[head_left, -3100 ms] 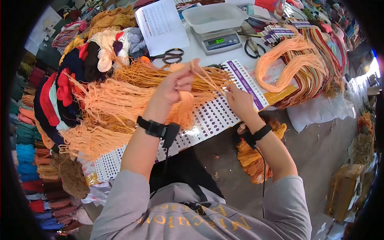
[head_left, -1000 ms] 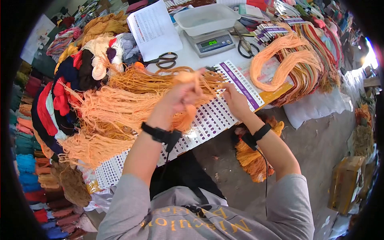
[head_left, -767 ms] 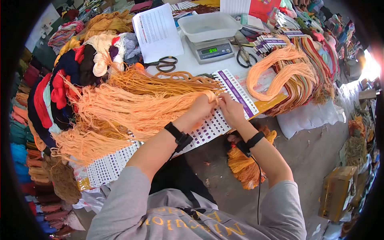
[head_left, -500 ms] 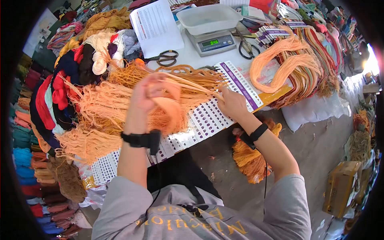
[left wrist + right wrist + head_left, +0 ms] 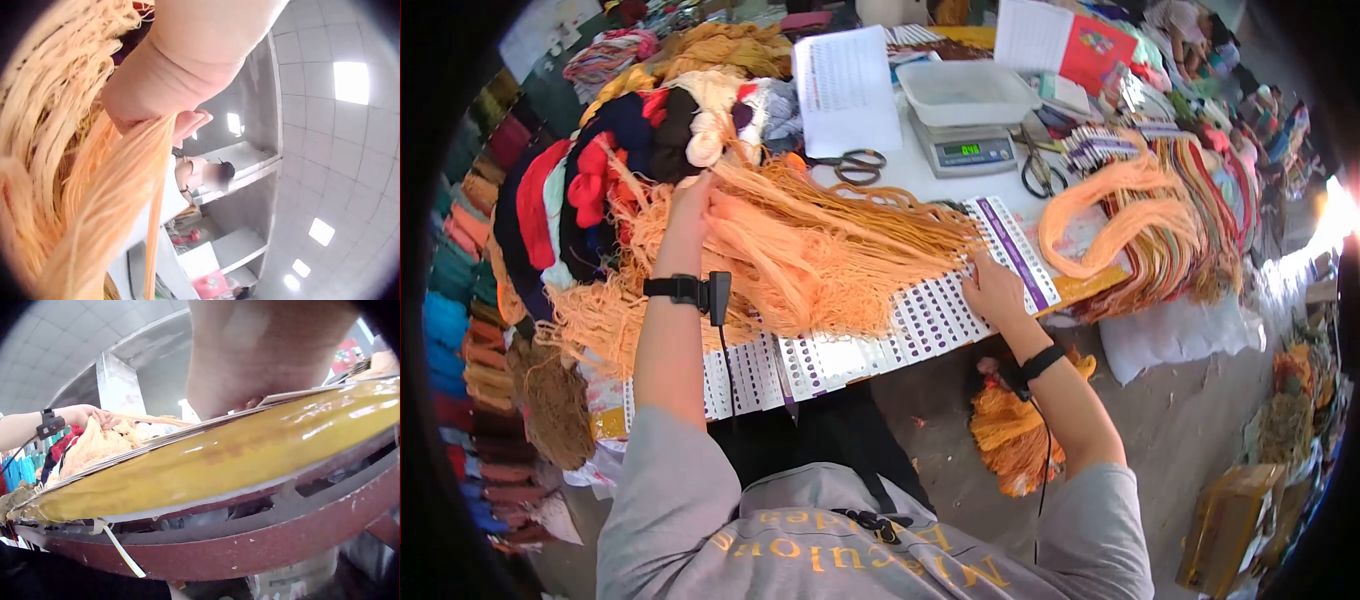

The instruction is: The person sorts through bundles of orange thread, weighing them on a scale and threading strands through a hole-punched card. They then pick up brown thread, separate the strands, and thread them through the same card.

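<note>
At the left of the head view, my left hand (image 5: pixel 690 205) grips peach yarn (image 5: pixel 765 265), drawn out in a long strand toward the punched cards (image 5: pixel 920 318). The left wrist view has the yarn (image 5: pixel 112 206) hanging from the curled left hand (image 5: pixel 181 62). Near the strand's far end, my right hand (image 5: pixel 997 292) rests at the cards' edge with curled fingers, pinching the strand end at a card. In the right wrist view that hand (image 5: pixel 262 356) is close above the taped table edge, its fingertips mostly hidden. Golden-brown yarn (image 5: pixel 870 212) lies behind the strand.
Behind stand a scale (image 5: pixel 965 150) bearing a clear tray (image 5: pixel 965 92), black scissors (image 5: pixel 860 167) and a printed sheet (image 5: pixel 847 90). A peach skein (image 5: pixel 1065 225) lies at the right over striped yarns. Orange yarn (image 5: pixel 1010 440) hangs below the table edge (image 5: pixel 1090 290).
My left hand has swung out to the left with the yarn, stretching the strand long. My right hand stays by the cards. The head view has shifted.
</note>
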Demonstrator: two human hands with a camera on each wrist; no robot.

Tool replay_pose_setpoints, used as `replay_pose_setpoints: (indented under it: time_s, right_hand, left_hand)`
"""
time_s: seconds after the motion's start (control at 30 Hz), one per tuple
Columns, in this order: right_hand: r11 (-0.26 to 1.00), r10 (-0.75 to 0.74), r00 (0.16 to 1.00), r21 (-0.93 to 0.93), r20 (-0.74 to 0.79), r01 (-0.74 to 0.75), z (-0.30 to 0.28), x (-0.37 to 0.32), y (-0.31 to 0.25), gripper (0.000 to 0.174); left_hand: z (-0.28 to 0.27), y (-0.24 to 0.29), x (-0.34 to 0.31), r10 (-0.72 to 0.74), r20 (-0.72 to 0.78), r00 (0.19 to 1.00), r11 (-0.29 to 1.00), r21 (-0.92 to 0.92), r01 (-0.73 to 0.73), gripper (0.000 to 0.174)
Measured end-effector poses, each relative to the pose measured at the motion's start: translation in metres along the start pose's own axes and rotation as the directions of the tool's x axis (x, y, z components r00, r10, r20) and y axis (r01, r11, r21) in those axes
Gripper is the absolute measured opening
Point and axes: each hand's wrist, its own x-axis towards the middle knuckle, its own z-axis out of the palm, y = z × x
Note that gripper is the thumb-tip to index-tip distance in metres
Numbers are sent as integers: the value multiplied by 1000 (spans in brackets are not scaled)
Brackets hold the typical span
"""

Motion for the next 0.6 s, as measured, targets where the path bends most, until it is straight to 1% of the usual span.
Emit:
replay_pose_setpoints:
  time_s: [0.03,0.07,0.1,0.13,0.17,0.2,0.23,0.27,0.33,0.4,0.47,0.5,0.6]
  right_hand:
    - [1000,-5,1000,2,1,5,1,-1,1,32]
    - [1000,-7,1000,2,0,7,1,0,3,32]
    - [999,21,999,24,40,-22,-5,-1,-2,29]
    - [996,48,998,76,41,-51,-8,-2,-6,29]
    - [989,74,996,127,46,-79,-11,-1,-8,28]
    - [979,100,993,175,55,-108,-12,-2,-11,28]
    - [977,39,995,211,-87,-20,-7,-3,-14,21]
    - [953,-12,986,297,-164,61,-6,-4,-26,19]
    - [869,-84,946,442,-313,223,-5,-9,-63,15]
    - [685,-19,996,725,-85,75,-19,-19,-106,9]
    - [407,34,990,903,136,-138,-32,-25,-134,9]
    - [342,83,983,922,162,-181,-34,-25,-138,8]
    - [175,100,982,968,162,-178,-38,-27,-133,8]
  left_hand:
    - [-2,8,-3,190,-165,968,964,216,-153,21]
    - [-6,15,-6,138,-187,973,953,292,-79,24]
    - [7,36,-37,82,-210,974,931,366,1,28]
    - [20,42,-65,22,-240,971,894,439,88,32]
    - [27,34,-83,-51,-33,998,964,259,57,32]
    - [36,25,-102,-76,184,980,996,64,65,33]
    - [47,13,-120,-182,355,917,976,-51,213,32]
    - [62,0,-136,-244,527,814,919,-142,368,31]
    - [101,-31,-176,-179,644,744,961,-47,272,33]
    - [129,-46,-200,-276,740,614,913,3,407,37]
    - [145,-41,-215,-271,818,508,863,-28,505,39]
    - [150,-39,-218,-264,853,451,834,-33,551,40]
    - [154,-38,-217,-231,862,452,751,-137,646,39]
